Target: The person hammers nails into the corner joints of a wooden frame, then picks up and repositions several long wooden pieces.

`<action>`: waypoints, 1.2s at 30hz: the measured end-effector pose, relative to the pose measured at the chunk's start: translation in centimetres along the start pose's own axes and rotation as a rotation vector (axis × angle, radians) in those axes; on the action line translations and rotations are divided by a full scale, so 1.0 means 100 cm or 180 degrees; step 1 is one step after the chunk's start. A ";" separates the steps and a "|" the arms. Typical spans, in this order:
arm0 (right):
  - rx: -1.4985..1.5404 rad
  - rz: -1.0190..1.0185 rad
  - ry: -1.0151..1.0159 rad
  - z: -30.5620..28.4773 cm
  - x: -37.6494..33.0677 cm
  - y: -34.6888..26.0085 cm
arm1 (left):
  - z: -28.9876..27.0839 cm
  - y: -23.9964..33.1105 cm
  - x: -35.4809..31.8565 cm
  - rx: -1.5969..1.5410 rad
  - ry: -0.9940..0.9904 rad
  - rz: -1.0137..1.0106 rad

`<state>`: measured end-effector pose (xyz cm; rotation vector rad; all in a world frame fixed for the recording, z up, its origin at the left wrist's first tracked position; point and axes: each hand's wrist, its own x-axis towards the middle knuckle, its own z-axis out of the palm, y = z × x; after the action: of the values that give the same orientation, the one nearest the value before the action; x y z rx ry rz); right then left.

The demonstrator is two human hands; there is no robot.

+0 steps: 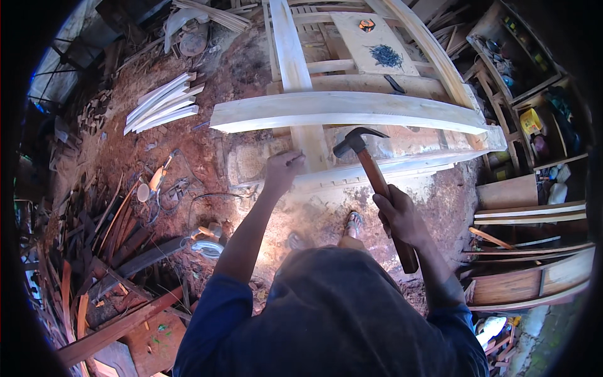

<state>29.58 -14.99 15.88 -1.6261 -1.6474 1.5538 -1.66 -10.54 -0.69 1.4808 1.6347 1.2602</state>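
Note:
My right hand (402, 217) is wrapped round the wooden handle of a claw hammer (374, 173). The hammer's dark head is raised over the near edge of a pale timber frame (402, 164). My left hand (282, 173) is closed in a pinch on a thin dark nail (294, 161), beside the near end of a lengthwise plank (308, 146). Beyond both hands, a thick pale beam (348, 108) lies across this plank. Farther off, a heap of dark nails (385, 56) and an orange-and-black tape measure (367, 25) rest on a board (352, 47).
Cut white strips (164, 103) lie on the dirt floor at the left. Nearer are a corded power tool (154, 182), a circular saw (207, 246) and scrap wood (119, 276). Along the right stand wooden shelves (509, 191) with a yellow container (531, 121).

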 end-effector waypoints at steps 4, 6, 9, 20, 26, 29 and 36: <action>-0.0538 -0.0441 -0.0021 0.004 0.010 -0.015 | 0.000 -0.003 -0.002 -0.0113 0.0054 0.0028; -0.0867 -0.0702 -0.0011 0.005 0.015 -0.024 | 0.001 -0.004 -0.005 -0.0147 0.0090 0.0025; -0.1362 -0.1282 0.0102 0.007 0.016 -0.051 | 0.000 0.001 -0.010 -0.0074 0.0134 0.0043; -0.2044 -0.1490 -0.0013 0.030 0.044 -0.054 | 0.006 0.000 -0.013 -0.0068 0.0212 0.0190; -0.1454 -0.1623 0.0431 0.024 0.023 -0.114 | -0.001 -0.013 -0.014 0.0329 0.0192 0.0417; -0.1151 -0.1573 0.0505 0.039 0.030 -0.096 | -0.002 -0.008 -0.015 0.0253 0.0154 0.0356; -0.1939 -0.1964 0.0229 0.036 0.033 -0.075 | -0.031 -0.031 -0.048 -0.0302 0.0624 -0.0325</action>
<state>22.14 -11.79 19.58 -1.1845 -2.4232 0.7179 -4.70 -15.75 -3.12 1.2336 1.7259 1.4414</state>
